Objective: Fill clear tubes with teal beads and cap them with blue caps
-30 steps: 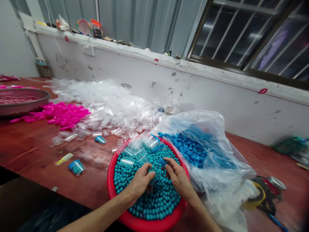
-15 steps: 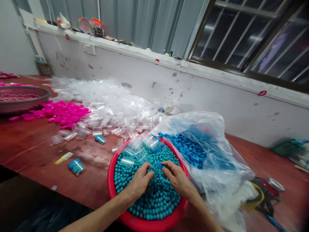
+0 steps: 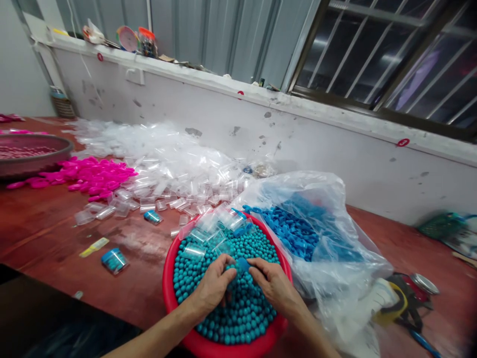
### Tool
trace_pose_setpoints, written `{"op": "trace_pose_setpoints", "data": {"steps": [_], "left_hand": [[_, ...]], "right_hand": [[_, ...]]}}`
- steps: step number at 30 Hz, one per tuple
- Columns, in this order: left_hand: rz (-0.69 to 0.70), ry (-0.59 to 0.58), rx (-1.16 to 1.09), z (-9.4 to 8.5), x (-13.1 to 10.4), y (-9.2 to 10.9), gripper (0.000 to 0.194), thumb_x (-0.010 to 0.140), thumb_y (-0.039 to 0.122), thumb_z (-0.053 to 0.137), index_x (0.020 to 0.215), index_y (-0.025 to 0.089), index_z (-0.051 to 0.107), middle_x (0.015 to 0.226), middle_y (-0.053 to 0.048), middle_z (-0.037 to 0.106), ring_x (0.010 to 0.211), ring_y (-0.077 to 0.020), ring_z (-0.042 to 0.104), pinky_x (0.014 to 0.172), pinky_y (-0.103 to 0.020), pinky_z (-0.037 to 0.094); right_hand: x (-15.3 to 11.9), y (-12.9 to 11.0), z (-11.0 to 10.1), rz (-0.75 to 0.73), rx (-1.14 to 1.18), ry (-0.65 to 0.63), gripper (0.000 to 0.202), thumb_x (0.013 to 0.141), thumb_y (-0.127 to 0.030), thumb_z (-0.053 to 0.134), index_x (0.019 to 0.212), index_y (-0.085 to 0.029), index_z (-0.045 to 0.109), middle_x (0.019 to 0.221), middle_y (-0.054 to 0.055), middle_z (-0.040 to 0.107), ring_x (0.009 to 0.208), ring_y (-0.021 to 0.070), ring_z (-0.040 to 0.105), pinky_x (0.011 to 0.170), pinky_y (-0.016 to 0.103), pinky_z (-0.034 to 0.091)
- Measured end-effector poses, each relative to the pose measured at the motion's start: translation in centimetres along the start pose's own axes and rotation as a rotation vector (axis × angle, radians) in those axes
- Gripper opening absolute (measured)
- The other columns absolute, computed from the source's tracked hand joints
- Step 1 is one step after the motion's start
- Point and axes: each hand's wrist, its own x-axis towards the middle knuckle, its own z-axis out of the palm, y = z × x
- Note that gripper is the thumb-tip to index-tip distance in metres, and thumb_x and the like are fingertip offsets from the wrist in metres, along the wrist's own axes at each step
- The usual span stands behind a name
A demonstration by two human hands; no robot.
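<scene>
Over a red basin (image 3: 170, 271) full of teal beads (image 3: 238, 318), my two hands meet near the middle. My right hand (image 3: 275, 284) pinches a blue plastic cap (image 3: 244, 264) between thumb and fingertips. My left hand (image 3: 216, 281) is closed on what looks like a small clear container, mostly hidden by the fingers and blending with the beads. The cap is right beside my left fingertips; whether it touches the container I cannot tell. Several clear plastic containers (image 3: 194, 251) lie on the beads at the basin's far side.
Right of the basin lies a clear bag (image 3: 328, 186) of blue caps (image 3: 294, 228). A heap of clear containers (image 3: 167, 164) spreads behind. Left are pink caps (image 3: 99, 176), a brown basin (image 3: 37, 161), and two capped containers, one nearer (image 3: 115, 261). A tape dispenser (image 3: 398, 303) sits right.
My right hand has brought the blue cap slightly left, closer to my left fingers. The left hand stays nearly in place. The view has shifted slightly.
</scene>
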Motion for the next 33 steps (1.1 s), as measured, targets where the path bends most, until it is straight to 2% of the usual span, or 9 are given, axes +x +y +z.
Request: {"op": "trace_pose_setpoints", "data": {"steps": [2,5,8,12,14,18,22,28,33], "left_hand": [[-0.009,0.021,-0.028,-0.1,0.0,0.2,0.023,0.074,0.037,0.046,0.087,0.019,0.04,0.056,0.009,0.042,0.033,-0.0038,0.042,0.026,-0.011,0.026],[-0.004,-0.035,-0.042,0.0,-0.1,0.4,0.025,0.074,0.038,0.046,0.089,0.018,0.04,0.056,0.009,0.044,0.034,-0.0042,0.044,0.027,-0.011,0.026],[0.021,-0.067,-0.024,0.2,-0.2,0.6,0.023,0.075,0.036,0.046,0.087,0.018,0.041,0.053,0.009,0.043,0.033,-0.0046,0.042,0.028,-0.012,0.026],[0.067,-0.046,0.011,0.4,-0.5,0.7,0.017,0.077,0.033,0.043,0.083,0.017,0.043,0.051,0.01,0.04,0.03,-0.0027,0.035,0.029,-0.014,0.025],[0.095,-0.044,0.004,0.4,-0.5,0.7,0.018,0.077,0.032,0.044,0.087,0.017,0.043,0.055,0.009,0.042,0.03,-0.0018,0.033,0.03,-0.015,0.027],[0.07,-0.057,-0.051,0.3,-0.4,0.5,0.033,0.076,0.034,0.043,0.105,0.017,0.038,0.058,0.009,0.045,0.03,-0.0025,0.035,0.028,-0.015,0.025],[0.048,-0.055,-0.093,0.3,-0.3,0.3,0.042,0.075,0.033,0.046,0.111,0.016,0.036,0.055,0.01,0.039,0.03,-0.002,0.03,0.029,-0.015,0.027],[0.112,-0.009,-0.074,0.4,-0.4,0.1,0.027,0.075,0.031,0.048,0.099,0.018,0.044,0.053,0.01,0.036,0.032,-0.0017,0.025,0.029,-0.014,0.022],[0.092,-0.016,-0.051,0.2,-0.5,0.1,0.028,0.077,0.033,0.046,0.102,0.02,0.043,0.055,0.009,0.041,0.03,-0.002,0.032,0.029,-0.014,0.024]], "right_hand": [[-0.1,0.2,-0.2,0.022,-0.014,0.006,0.029,0.083,-0.032,0.043,0.099,-0.018,0.063,0.076,0.003,0.063,0.069,0.0166,0.057,0.065,0.026,0.043],[0.0,0.2,-0.1,0.069,0.042,0.073,0.031,0.083,-0.033,0.042,0.104,-0.017,0.059,0.068,0.001,0.06,0.062,0.0148,0.054,0.057,0.024,0.042],[0.1,-0.4,0.7,0.03,0.093,0.085,0.03,0.085,-0.032,0.04,0.102,-0.018,0.06,0.065,-0.001,0.057,0.059,0.013,0.052,0.055,0.022,0.041],[0.2,-1.3,1.7,-0.009,0.077,0.103,0.029,0.086,-0.031,0.04,0.096,-0.019,0.064,0.062,-0.001,0.056,0.058,0.0128,0.051,0.056,0.022,0.04],[0.1,-1.6,1.9,-0.011,0.089,0.124,0.03,0.087,-0.031,0.039,0.095,-0.019,0.065,0.063,-0.001,0.057,0.059,0.0131,0.052,0.057,0.022,0.04],[-0.1,-1.6,2.0,-0.047,0.092,0.138,0.031,0.088,-0.029,0.037,0.097,-0.02,0.064,0.069,0.0,0.061,0.063,0.0139,0.055,0.06,0.022,0.042],[-0.5,-1.6,1.7,-0.099,0.031,0.088,0.029,0.088,-0.027,0.036,0.096,-0.019,0.064,0.071,0.001,0.062,0.066,0.0142,0.056,0.063,0.023,0.042],[-0.8,-1.2,1.7,-0.19,-0.103,-0.027,0.027,0.088,-0.024,0.034,0.088,-0.018,0.061,0.068,0.001,0.057,0.063,0.0142,0.053,0.061,0.025,0.041],[-0.7,-0.2,1.0,-0.161,0.069,-0.024,0.021,0.081,-0.023,0.047,0.097,-0.022,0.06,0.081,0.002,0.057,0.077,0.0156,0.054,0.073,0.027,0.043]]}}
